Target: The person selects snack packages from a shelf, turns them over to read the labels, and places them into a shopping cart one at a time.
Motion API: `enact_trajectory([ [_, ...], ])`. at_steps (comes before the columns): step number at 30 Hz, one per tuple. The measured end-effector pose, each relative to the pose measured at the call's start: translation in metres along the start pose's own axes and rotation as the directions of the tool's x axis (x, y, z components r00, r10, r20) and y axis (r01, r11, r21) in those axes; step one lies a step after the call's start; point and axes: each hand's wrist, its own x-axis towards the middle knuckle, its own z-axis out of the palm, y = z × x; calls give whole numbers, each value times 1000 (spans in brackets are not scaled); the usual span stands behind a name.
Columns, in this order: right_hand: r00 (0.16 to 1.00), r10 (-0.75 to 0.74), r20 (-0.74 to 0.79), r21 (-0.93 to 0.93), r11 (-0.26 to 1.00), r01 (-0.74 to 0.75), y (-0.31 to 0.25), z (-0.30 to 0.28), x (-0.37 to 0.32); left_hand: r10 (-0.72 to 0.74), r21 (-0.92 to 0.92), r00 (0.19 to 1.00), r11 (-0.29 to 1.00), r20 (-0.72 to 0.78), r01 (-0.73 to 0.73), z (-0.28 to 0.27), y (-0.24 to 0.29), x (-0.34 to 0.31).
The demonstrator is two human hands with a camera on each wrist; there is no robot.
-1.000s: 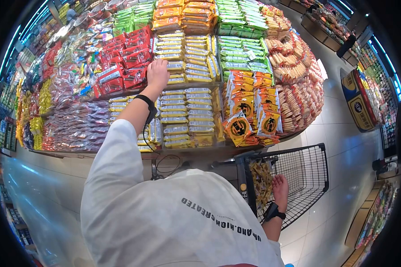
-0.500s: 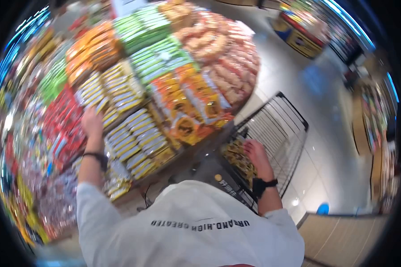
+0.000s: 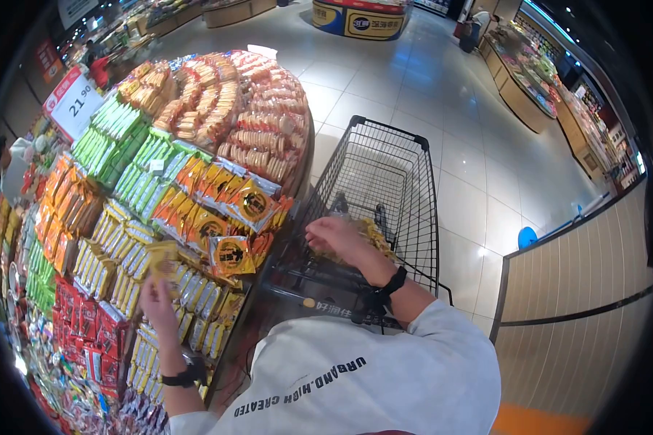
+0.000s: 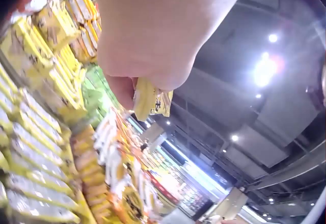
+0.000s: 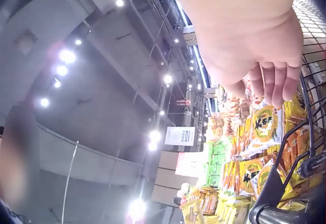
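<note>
My left hand [image 3: 159,308] pinches a yellow snack packet [image 3: 162,259] above rows of yellow-and-silver packets [image 3: 123,246]. In the left wrist view, the same yellow packet [image 4: 146,99] shows between the thumb and fingers of the left hand [image 4: 147,40]. My right hand [image 3: 341,241] is over the near end of the shopping cart [image 3: 434,210], with yellow packets [image 3: 374,235] beneath it. Seen in the right wrist view, the right hand [image 5: 249,45] has relaxed, slightly bent fingers and holds nothing.
Red packets [image 3: 87,326], green packets [image 3: 109,138], orange-and-yellow packets [image 3: 232,255] and wrapped biscuits [image 3: 261,123] fill the round display. A price sign [image 3: 74,103] stands at its back. A wood-panelled counter [image 3: 573,290] is at the right, beside tiled floor [image 3: 471,145].
The head view has swung right. My left hand, earlier over the red and yellow packets, now has a yellow packet raised in its fingers. My right hand stays at the cart.
</note>
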Motion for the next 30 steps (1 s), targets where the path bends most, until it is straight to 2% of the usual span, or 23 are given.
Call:
enact_trajectory([
  [1, 1000, -6, -10, 3, 1000, 6, 0, 1, -2, -57, 16, 993, 998, 103, 56, 17, 26, -11],
  [2, 1000, -12, 19, -45, 999, 12, -2, 1, -6, -62, -185, 984, 978, 166, 92, 41, 32, -22],
  [3, 999, -13, 48, -93, 996, 18, -3, 1, -11, -44, -205, 946, 972, 322, 115, 53, 32, -27],
  [4, 996, -22, 84, -129, 991, 33, -6, 1, -16, -95, -199, 938, 965, 333, 168, 72, 44, -38],
  [5, 997, -28, 72, -126, 991, 37, -10, 1, -23, -85, -203, 935, 965, 344, 163, 88, 52, -45],
  [8, 969, -37, 244, -215, 972, 91, -21, -1, -43, -101, -200, 822, 947, 561, 253, 126, 72, -59],
  [9, 977, -54, 208, -209, 973, 98, -21, -3, -48, -86, -194, 785, 947, 613, 255, 137, 77, -61],
  [11, 954, -75, 290, -257, 954, 152, -22, -1, -57, -55, -180, 734, 955, 677, 237, 157, 83, -64],
  [15, 951, -79, 298, -264, 951, 161, -17, -7, -65, -42, -185, 660, 945, 750, 269, 178, 94, -67],
  [17, 963, -125, 238, -276, 942, 190, -23, -10, -73, -63, -168, 627, 938, 776, 303, 187, 94, -66],
  [19, 967, -91, 237, -363, 915, 175, -24, -13, -76, -47, -152, 592, 947, 804, 282, 194, 100, -65],
  [22, 976, -135, 173, -348, 918, 189, -21, -15, -81, 12, -190, 577, 949, 817, 250, 203, 102, -65],
  [26, 980, -162, 114, -333, 923, 191, -14, -20, -80, -4, -185, 562, 942, 827, 279, 212, 99, -68],
  [30, 986, -128, 103, -269, 951, 151, 3, -28, -72, 31, -232, 588, 935, 808, 269, 215, 95, -73],
])
